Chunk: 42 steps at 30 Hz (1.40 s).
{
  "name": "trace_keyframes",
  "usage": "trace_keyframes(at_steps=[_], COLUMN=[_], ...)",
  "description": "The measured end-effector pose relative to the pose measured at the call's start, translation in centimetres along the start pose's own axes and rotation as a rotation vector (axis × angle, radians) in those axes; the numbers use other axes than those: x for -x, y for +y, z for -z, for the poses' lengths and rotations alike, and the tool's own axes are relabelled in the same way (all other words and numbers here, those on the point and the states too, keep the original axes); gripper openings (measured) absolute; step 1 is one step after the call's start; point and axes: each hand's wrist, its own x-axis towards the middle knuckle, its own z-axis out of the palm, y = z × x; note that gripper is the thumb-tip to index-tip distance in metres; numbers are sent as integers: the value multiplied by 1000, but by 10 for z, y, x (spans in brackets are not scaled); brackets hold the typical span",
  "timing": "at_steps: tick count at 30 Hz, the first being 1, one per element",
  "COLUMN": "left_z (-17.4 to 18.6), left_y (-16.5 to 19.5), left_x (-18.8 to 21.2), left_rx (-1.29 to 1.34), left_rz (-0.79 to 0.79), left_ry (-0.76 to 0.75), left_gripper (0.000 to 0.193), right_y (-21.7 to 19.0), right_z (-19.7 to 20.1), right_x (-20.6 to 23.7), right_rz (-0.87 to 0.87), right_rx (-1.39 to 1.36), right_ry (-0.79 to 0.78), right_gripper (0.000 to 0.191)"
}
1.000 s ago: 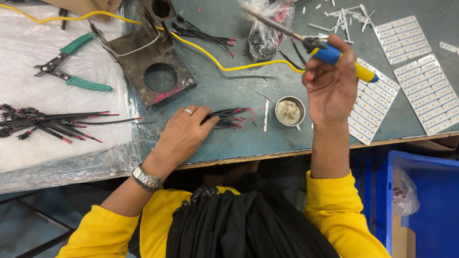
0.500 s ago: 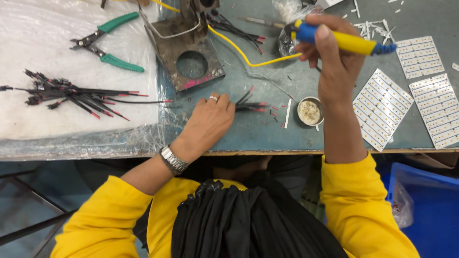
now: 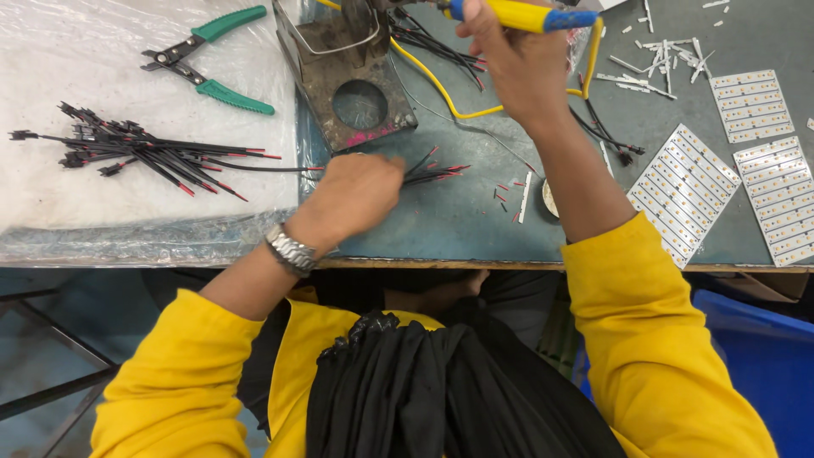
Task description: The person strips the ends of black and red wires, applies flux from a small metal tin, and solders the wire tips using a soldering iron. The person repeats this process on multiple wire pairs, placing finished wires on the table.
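Yellow plastic fills my right hand: it is clenched around the yellow-and-blue handle of a soldering iron, held up at the far edge of the grey-green table, with the tip end out past the top of the view. A yellow cable curls down from it across the table. My left hand rests on the table with the fingers pinched on a small bunch of thin black wires with red tips, which fan out to the right, just below the rusty square metal stand with a round hole. Left of that, on clear plastic sheeting, lies a larger bundle of black red-tipped wires, and beyond it green-handled pliers. White LED strip panels lie to the right of my right arm.
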Motion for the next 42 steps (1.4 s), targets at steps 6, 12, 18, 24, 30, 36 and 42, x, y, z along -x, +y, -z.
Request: trace_keyframes(at_steps=[6,12,18,24,30,36,42], left_z=[34,40,34,29,27,34,56], left_y=[-10,-12,-12,-17,-12,0,22], left_x=[14,10,5,5,4,8,24], left_rx=[170,225,288,384,326,337,476], left_rz=[90,195,111,-5,66,-42,163], left_ry=[-11,36,129,309,230,372,528], left_gripper=[23,22,18,21,20,19,18], right_y=[-8,-18,-14,-27,-48,-55,-60], right_z=[-9,-5,6,25,40,40,12], right_x=[-6,11,24,60,95,134,146], right_rz=[-306,-692,-762,-664,-594,-507,-444], right_rx=[-145,-638,-751,-694,-716,-760,-730], right_ry=[-141,-120,-86,-49,85,205,187], right_gripper=[56,69,44,42,44,39,37])
